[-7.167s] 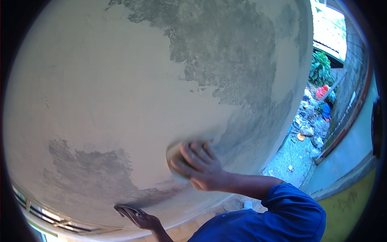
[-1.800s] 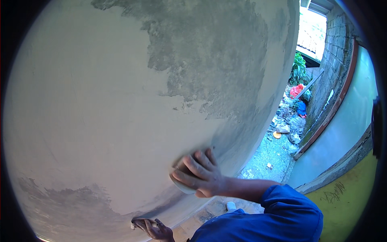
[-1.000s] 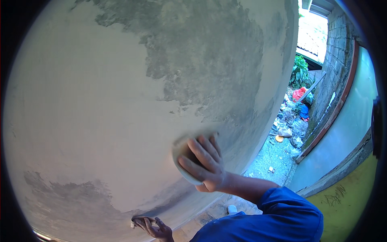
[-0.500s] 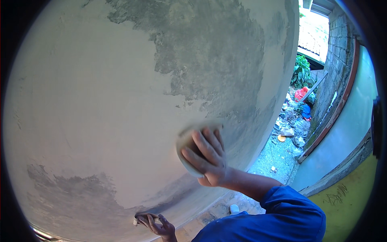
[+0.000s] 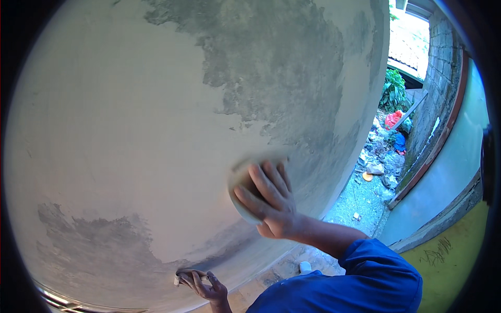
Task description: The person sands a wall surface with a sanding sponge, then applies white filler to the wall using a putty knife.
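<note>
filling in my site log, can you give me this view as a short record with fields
surface: wall with a pale coat, uneven grey patch above, another at lower left
right grip: fingers spread over a pale, rounded flat tool, apparently against the wall; blurred, exact kind unclear
left grip: lower, holding a small flat item; kind unclear
clothing: blue sleeve
right side: litter, red bag-like item, leafy plant, block wall
</note>
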Tool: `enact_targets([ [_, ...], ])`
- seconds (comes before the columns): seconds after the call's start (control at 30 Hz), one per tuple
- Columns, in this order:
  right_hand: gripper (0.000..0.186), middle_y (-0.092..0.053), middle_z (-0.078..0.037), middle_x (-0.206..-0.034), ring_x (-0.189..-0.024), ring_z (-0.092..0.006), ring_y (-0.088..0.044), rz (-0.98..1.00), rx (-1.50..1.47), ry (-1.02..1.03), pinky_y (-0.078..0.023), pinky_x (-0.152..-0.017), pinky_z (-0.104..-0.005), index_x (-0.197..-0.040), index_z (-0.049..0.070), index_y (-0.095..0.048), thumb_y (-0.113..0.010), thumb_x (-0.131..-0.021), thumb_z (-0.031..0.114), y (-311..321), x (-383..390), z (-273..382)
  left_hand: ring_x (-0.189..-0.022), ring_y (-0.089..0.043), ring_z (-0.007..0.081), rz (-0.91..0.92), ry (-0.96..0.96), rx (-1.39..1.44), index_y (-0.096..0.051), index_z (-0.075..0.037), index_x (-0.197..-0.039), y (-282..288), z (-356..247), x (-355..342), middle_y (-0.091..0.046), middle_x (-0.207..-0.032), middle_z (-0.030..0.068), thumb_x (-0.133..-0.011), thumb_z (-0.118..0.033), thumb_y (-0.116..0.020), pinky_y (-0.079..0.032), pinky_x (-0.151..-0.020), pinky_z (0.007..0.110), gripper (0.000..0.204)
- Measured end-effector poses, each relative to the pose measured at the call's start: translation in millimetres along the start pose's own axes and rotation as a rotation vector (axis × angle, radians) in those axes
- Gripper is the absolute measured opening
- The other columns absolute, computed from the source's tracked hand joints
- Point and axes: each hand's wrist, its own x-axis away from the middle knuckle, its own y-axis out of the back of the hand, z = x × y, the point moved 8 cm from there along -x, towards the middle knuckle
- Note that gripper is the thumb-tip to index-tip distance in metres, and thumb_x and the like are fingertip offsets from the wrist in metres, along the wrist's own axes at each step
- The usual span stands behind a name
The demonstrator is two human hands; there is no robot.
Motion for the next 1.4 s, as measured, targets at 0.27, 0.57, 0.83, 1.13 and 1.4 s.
enact_targets([
  [0.27,0.061,-0.036,-0.015,-0.143,-0.136,-0.0349,-0.026,0.134,0.009,0.05,-0.014,-0.109,-0.0533,-0.129,0.019,-0.052,-0.061,-0.07,0.01,-5.2,9.5,-4.6,-0.135,-0.016,0.0467,-0.009,0.051,0.045,-0.048,0.006,-0.124,-1.9,5.1,2.3,-0.025,-0.143,0.0282,-0.085,-0.017,-0.057,-0.009,-0.108,0.06,0.046],
  [0.57,0.058,-0.034,-0.016,-0.144,-0.135,-0.0349,-0.027,0.073,-0.017,-0.003,-0.015,-0.109,-0.0521,-0.129,0.017,-0.051,-0.064,-0.072,0.012,-13.5,42.3,2.0,-0.135,-0.016,0.0463,-0.017,0.075,0.056,-0.047,0.006,-0.124,-4.7,6.2,6.1,-0.026,-0.144,0.0275,-0.086,-0.018,-0.056,-0.008,-0.107,0.06,0.046],
  [0.83,0.062,-0.035,-0.015,-0.143,-0.135,-0.0337,-0.028,0.077,0.007,0.046,-0.017,-0.109,-0.0535,-0.13,0.018,-0.05,-0.063,-0.07,0.011,9.7,-36.7,1.1,-0.135,-0.017,0.0458,-0.012,0.054,0.04,-0.047,0.006,-0.124,0.8,5.6,0.7,-0.026,-0.144,0.0272,-0.086,-0.018,-0.056,-0.009,-0.107,0.061,0.046],
  [1.13,0.057,-0.034,-0.014,-0.144,-0.135,-0.0318,-0.028,0.129,-0.068,-0.045,-0.015,-0.111,-0.0508,-0.13,0.019,-0.051,-0.061,-0.074,0.014,-3.5,34.7,7.8,-0.135,-0.018,0.0471,0.015,0.07,0.046,-0.049,0.004,-0.122,3.3,-5.8,-1.2,-0.028,-0.143,0.0274,-0.085,-0.018,-0.058,-0.011,-0.107,0.06,0.045],
  [1.4,0.057,-0.032,-0.015,-0.145,-0.137,-0.0327,-0.022,0.065,0.067,0.068,-0.01,-0.111,-0.0517,-0.129,0.02,-0.052,-0.059,-0.073,0.012,5.5,-41.3,-5.5,-0.132,-0.019,0.0512,0.024,0.072,0.074,-0.05,0.005,-0.12,-1.4,3.3,1.6,-0.029,-0.14,0.0306,-0.083,-0.015,-0.059,-0.013,-0.105,0.063,0.043],
])
